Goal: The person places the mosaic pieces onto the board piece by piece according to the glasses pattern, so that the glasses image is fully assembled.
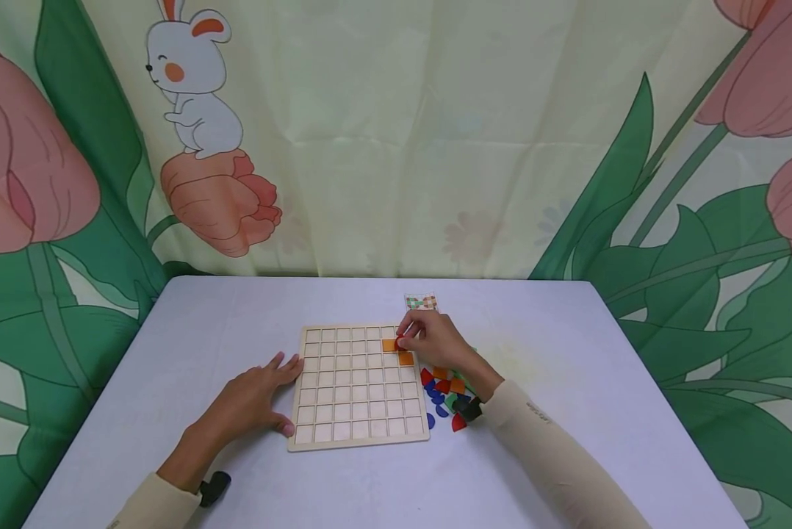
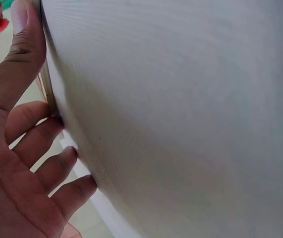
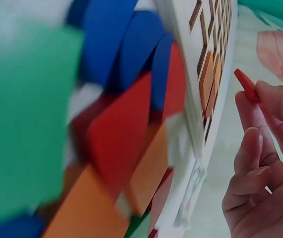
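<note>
A square wooden grid board (image 1: 359, 443) lies on the white table. My left hand (image 1: 253, 397) rests at its left edge with fingers spread, fingertips and thumb touching the side. Above the board's upper right squares, my right hand (image 1: 436, 339) pinches a small red piece (image 3: 248, 85) between thumb and fingertips; its full outline is partly hidden. In the grid below sit an orange square tile (image 1: 389, 345) and another orange tile (image 1: 405, 358), diagonal to each other. The other squares that show hold no tile.
Loose blue, red, orange and green pieces (image 1: 438, 397) lie in a pile right of the board, partly under my right forearm. A small card with a coloured pattern (image 1: 421, 302) lies behind the board. A printed curtain (image 1: 369, 147) hangs behind the table (image 1: 224, 316).
</note>
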`<state>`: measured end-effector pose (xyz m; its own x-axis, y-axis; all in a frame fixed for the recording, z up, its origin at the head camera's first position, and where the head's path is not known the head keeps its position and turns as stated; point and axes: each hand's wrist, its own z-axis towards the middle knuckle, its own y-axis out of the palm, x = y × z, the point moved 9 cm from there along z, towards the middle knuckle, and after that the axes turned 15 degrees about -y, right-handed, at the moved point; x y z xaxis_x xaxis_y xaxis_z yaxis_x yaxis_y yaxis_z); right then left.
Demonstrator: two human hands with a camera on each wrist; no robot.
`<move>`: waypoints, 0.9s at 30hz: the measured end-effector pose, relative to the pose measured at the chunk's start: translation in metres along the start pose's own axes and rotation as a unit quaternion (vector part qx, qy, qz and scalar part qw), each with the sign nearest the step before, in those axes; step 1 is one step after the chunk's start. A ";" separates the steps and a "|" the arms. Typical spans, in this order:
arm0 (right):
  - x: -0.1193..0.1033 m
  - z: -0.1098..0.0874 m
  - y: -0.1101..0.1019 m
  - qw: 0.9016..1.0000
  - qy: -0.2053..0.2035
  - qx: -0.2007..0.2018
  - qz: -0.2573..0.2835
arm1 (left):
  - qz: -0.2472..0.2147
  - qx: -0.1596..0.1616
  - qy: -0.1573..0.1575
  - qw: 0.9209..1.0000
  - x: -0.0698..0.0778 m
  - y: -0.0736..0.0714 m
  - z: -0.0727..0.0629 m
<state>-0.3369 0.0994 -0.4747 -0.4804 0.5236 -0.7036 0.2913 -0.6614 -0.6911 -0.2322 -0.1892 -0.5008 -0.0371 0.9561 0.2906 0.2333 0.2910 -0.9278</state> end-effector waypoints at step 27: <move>-0.015 0.031 0.035 0.999 0.017 -0.025 -0.045 | 0.009 0.006 -0.001 1.000 0.001 0.002 0.000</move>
<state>-0.3452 0.0519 -0.4827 -0.4778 0.5984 -0.6431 0.2897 -0.5838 -0.7584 -0.2320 -0.1872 -0.5022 -0.0342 0.9615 0.2727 0.2218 0.2734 -0.9360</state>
